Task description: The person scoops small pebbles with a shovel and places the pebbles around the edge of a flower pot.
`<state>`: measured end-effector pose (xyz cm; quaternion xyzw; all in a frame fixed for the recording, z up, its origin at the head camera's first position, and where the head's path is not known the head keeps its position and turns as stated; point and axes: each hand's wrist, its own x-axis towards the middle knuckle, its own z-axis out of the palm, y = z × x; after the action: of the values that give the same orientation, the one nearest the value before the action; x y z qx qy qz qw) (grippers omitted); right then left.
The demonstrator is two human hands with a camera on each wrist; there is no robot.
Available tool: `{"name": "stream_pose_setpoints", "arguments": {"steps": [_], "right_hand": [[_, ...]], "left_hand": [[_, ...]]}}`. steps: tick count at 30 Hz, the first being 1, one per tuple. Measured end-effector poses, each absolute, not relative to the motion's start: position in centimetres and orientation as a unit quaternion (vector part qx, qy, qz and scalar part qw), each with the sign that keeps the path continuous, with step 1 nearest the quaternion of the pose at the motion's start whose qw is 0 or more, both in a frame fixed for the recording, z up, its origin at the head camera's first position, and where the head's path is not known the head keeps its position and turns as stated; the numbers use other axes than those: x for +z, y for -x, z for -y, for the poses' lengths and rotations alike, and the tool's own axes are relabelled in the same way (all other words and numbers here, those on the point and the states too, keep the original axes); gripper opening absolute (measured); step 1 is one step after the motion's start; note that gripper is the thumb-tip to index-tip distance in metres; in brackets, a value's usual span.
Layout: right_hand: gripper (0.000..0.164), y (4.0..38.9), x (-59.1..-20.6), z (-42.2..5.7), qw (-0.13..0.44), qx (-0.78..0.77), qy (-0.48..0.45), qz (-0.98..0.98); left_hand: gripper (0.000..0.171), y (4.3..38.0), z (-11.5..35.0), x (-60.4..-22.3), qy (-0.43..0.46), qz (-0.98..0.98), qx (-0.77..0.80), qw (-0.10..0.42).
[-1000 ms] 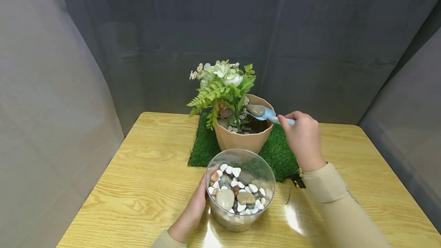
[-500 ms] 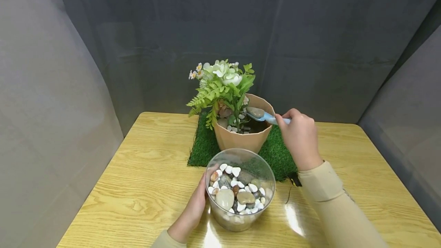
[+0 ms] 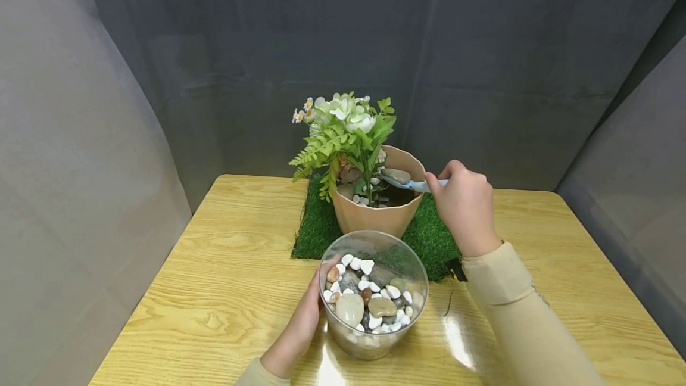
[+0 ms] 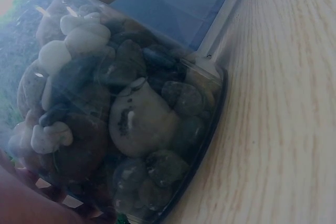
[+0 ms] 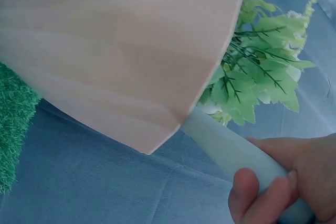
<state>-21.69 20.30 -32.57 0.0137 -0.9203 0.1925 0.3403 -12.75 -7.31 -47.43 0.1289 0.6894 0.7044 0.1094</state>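
Note:
My right hand (image 3: 465, 210) grips the handle of a light blue trowel (image 3: 415, 185), thumb along its top. On the blade sits a smooth grey-brown stone (image 3: 396, 176), inside the peach plant pot (image 3: 370, 220). In the right wrist view the handle (image 5: 231, 148) crosses the pot's rim. White flowers (image 3: 345, 112) and green leaves rise from the pot's left half, with pebbles round the stems. Nearer me stands a clear round container (image 3: 348, 344), partly filled with white pebbles (image 3: 374, 320) and larger stones (image 3: 350, 310). My left hand (image 3: 305, 317) holds its left side, fingers partly behind it.
The pot stands on a green artificial grass mat (image 3: 431, 249) on the wood-grain table (image 3: 214, 290). A small black object (image 3: 457, 269) lies at the mat's right edge, by the right sleeve. Dark cloth (image 3: 509, 76) hangs behind the table, with grey cloth at both sides.
The right hand has shifted a little left and up. The trowel blade with the stone has moved slightly left and lower in the pot. The left hand and the container stay in place.

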Motion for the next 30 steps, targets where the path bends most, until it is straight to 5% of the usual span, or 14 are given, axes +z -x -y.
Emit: {"name": "stream_pose_setpoints", "arguments": {"steps": [30], "right_hand": [[0.036, 21.8, -30.3, -21.1, 0.21, 0.249, 0.037, 0.945]], "left_hand": [[0.066, 12.8, 7.2, -47.7, -0.128, -0.683, 0.712, 0.101]]}}
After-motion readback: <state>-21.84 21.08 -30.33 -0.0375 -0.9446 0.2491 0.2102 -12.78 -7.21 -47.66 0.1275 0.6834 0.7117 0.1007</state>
